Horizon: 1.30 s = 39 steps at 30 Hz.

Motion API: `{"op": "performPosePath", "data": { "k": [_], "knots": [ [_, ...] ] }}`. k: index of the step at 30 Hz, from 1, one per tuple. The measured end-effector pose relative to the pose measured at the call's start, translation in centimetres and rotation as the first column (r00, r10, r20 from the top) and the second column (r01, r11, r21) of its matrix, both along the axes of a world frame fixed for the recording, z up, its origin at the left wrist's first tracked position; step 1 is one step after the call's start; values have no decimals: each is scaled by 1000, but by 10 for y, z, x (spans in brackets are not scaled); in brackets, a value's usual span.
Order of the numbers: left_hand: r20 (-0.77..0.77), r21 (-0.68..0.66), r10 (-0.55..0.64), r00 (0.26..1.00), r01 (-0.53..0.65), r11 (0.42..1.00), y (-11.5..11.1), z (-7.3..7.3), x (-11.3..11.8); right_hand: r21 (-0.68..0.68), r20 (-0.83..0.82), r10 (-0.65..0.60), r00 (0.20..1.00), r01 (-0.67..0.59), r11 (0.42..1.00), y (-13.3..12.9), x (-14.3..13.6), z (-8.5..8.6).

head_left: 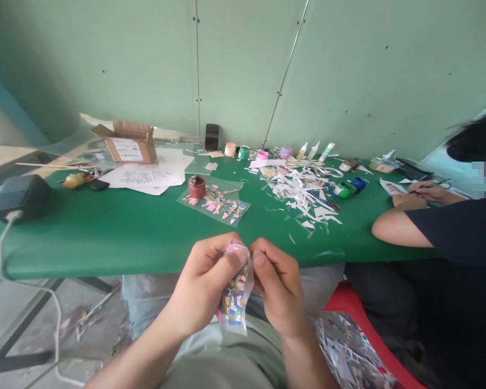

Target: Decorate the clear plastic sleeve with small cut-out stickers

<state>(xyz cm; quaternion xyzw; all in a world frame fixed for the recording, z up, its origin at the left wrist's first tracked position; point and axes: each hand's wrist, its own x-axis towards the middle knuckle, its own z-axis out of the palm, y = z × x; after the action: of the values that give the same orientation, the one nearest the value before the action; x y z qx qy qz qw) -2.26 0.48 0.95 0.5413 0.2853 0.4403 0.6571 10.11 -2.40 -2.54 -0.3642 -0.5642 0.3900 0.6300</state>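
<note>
Over my lap, just off the table's front edge, my left hand [210, 281] is closed on a strip of clear plastic film [235, 302] printed with small colourful figures. My right hand [277, 283] pinches at the strip's upper right edge, thumb against forefinger. The fingertips of both hands nearly meet there, and they hide the top of the strip. Its lower end hangs down below my left thumb. Beyond my hands on the green table lies a clear sheet [186, 201] bearing colourful cut pieces [227, 204] and a dark red paint jar [196, 187].
White paper scraps [303, 186] are heaped right of centre, near green [344, 189] and blue jars. A cardboard box [132, 146] sits on papers at back left; a black adapter [20, 197] with a cable is nearer. At right, another person's hands [423, 195] work with a tool.
</note>
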Motion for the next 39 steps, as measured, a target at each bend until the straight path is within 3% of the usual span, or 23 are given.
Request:
{"op": "performPosePath", "data": {
  "k": [8, 17, 25, 30, 34, 37, 39],
  "knots": [
    [-32, 40, 40, 999, -39, 998, 2, 2, -1, 17, 110, -71, 991, 69, 997, -2, 1, -1],
    [-79, 119, 109, 991, -99, 988, 7, -1, 2, -8, 60, -9, 998, 9, 1000, -1, 2, -10],
    [-140, 198, 194, 971, -164, 966, 18, -10, 10, -4, 123, -82, 989, 84, 996, 8, 9, -21],
    [-138, 200, 273, 952, -243, 949, 40, -24, 17, 20, 144, -64, 987, 62, 998, 17, 8, -28],
    [-134, 197, 325, 936, -296, 935, 55, -32, 17, -45, -48, -109, 993, 106, 993, 32, 9, -39],
    [-151, 221, 355, 922, -319, 922, 58, -33, 17, -174, -284, -82, 955, 33, 984, 41, 11, -45],
    [-173, 244, 382, 908, -336, 910, 57, -32, 16, -242, -349, -65, 935, -23, 970, 45, 13, -46]
  ]
}}
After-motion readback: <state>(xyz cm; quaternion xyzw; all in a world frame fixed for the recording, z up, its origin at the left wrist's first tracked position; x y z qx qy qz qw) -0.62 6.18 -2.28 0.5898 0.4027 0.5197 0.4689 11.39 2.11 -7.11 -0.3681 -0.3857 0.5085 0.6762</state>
